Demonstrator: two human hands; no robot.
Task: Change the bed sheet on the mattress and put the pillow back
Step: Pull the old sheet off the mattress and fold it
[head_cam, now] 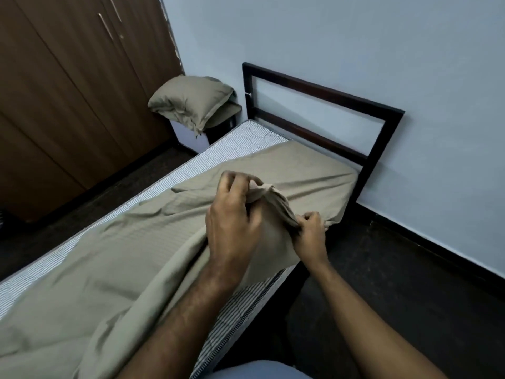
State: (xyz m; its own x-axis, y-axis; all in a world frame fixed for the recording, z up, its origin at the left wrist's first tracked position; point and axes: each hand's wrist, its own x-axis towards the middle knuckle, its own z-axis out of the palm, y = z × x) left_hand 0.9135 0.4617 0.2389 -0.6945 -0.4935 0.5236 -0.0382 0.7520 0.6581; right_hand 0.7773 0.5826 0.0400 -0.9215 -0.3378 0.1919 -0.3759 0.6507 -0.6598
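Mattress (240, 140), one long white-and-grey striped rectangle, lies on the single dark metal bed frame (322, 91) with its long axis running from the near left up to the headboard against the pale wall (355, 36). One olive-tan cotton bed sheet (109, 255) is spread loosely along that same axis, rumpled, leaving the far edge and near side of the ticking bare. One matching olive pillow (191, 101) sits off the bed beside the headboard, while the left hand (232, 217) and right hand (310, 231) both pinch a bunched sheet corner, fingers closed on cloth.
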